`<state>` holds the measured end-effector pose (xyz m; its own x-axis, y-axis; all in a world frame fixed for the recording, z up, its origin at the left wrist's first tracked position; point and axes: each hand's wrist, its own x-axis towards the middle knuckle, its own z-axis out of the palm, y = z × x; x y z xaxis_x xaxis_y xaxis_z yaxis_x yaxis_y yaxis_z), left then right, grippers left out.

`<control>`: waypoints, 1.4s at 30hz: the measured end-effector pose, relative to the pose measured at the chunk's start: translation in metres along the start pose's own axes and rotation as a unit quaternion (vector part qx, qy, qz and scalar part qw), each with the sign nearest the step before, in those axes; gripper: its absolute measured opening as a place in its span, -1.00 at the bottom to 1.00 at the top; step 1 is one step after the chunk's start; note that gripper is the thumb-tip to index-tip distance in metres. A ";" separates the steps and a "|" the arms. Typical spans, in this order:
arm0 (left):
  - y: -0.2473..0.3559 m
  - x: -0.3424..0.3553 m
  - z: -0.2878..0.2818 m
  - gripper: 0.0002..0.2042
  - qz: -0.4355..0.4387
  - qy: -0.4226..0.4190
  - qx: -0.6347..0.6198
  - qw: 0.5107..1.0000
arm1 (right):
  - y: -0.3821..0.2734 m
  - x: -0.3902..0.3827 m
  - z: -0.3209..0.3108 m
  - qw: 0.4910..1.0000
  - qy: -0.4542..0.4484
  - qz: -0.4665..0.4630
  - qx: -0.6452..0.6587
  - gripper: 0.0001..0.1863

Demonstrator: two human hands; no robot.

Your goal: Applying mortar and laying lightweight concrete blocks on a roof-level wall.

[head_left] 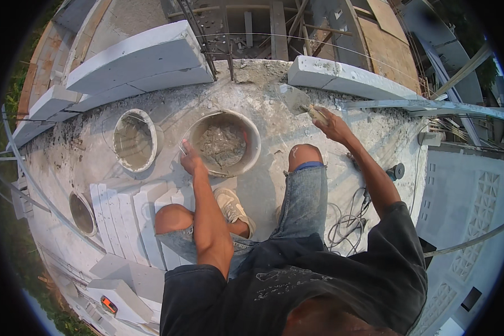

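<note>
- Nearest us: dark shirt [319, 285], then jeans [305, 196], below both grips.
- Right hand [335, 127]: fingers closed round a trowel [299, 103]; blade points up-left of that grip, near the right block [347, 76].
- Left hand [191, 161]: at the near-left rim of the mortar bucket [256, 140]; clamped or just resting, we cannot tell.
- Mortar [221, 144]: inside that bucket, just right of the left grip.
- Done, as we judge it: left blocks [140, 60] stand beyond the left grip, right block beyond the right grip.
- Left, we judge: the row breaks off between them; mortar remains; the stacked blocks [134, 218] lie loose, below-left of the left grip.
- Second bucket [158, 140]: left of the left grip, greyish contents unclear.
- Hard to read: the blade's edge blends into the slab; we can't tell its load. Bright sliver at left fingers unidentified. Left thigh partly hidden behind left forearm.
</note>
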<state>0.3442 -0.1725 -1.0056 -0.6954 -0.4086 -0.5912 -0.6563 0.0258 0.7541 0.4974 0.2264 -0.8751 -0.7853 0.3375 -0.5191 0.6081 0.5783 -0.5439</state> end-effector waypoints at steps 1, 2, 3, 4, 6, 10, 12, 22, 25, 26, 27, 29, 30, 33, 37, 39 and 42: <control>0.003 0.001 0.005 -0.35 0.013 0.069 0.068 0.995 | 0.018 0.021 0.013 0.997 0.030 -0.047 -0.060 -0.42; 0.009 0.005 0.011 -0.33 0.028 0.140 0.135 0.981 | 0.033 0.040 0.028 0.991 0.066 -0.059 -0.096 -0.43; 0.020 0.005 0.013 -0.33 0.025 0.142 0.133 0.981 | 0.030 0.055 0.037 0.990 0.050 -0.052 -0.119 -0.43; 0.035 -0.004 0.017 -0.34 0.056 0.093 0.149 0.983 | 0.027 0.063 0.045 0.988 0.031 -0.041 -0.143 -0.44; 0.042 -0.022 0.004 -0.34 0.071 0.039 0.182 0.980 | 0.024 0.071 0.055 0.993 0.032 -0.042 -0.106 -0.47; 0.062 -0.017 0.021 -0.42 0.210 -0.031 0.208 0.955 | 0.036 0.093 0.100 0.998 0.021 -0.059 -0.007 -0.49; 0.060 -0.008 0.019 -0.44 0.250 -0.041 0.238 0.938 | 0.047 0.089 0.139 0.993 0.010 -0.020 0.119 -0.48; 0.042 -0.042 0.071 -0.55 0.328 -0.035 0.231 0.915 | -0.044 0.322 0.091 0.979 0.144 -0.003 0.147 -0.50; 0.032 -0.036 0.043 -0.55 0.332 0.028 0.268 0.904 | -0.075 0.249 0.140 0.970 0.226 -0.013 0.087 -0.49; 0.036 -0.042 0.040 -0.55 0.335 0.027 0.251 0.908 | -0.062 0.206 0.145 0.970 0.204 -0.041 0.123 -0.50; 0.039 -0.046 0.044 -0.54 0.340 0.025 0.232 0.911 | -0.039 0.162 0.148 0.971 0.198 -0.051 0.125 -0.51; 0.038 -0.054 0.065 -0.54 0.334 0.015 0.201 0.921 | 0.002 0.095 0.143 0.980 0.130 -0.059 0.138 -0.50; 0.034 -0.061 0.070 -0.54 0.329 -0.001 0.177 0.928 | 0.003 0.094 0.144 0.981 0.131 -0.046 0.133 -0.50; 0.029 -0.059 0.075 -0.53 0.337 0.004 0.170 0.926 | -0.007 0.161 0.150 0.993 0.112 -0.040 -0.004 -0.52; 0.041 -0.050 0.053 -0.44 0.301 0.003 0.204 0.932 | -0.053 0.179 0.108 0.942 0.041 0.103 0.317 -0.55; 0.041 -0.035 0.038 -0.43 0.305 0.017 0.195 0.932 | -0.055 0.144 0.111 0.954 0.050 0.061 0.289 -0.55; 0.038 -0.048 0.033 -0.41 0.285 0.017 0.186 0.940 | -0.006 0.086 0.131 0.990 0.085 -0.022 0.111 -0.54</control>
<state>0.3425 -0.1216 -0.9580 -0.9592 -0.2614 -0.1075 -0.2423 0.5644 0.7891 0.4413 0.1551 -1.0031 -0.8085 0.4459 -0.3840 0.5686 0.4238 -0.7050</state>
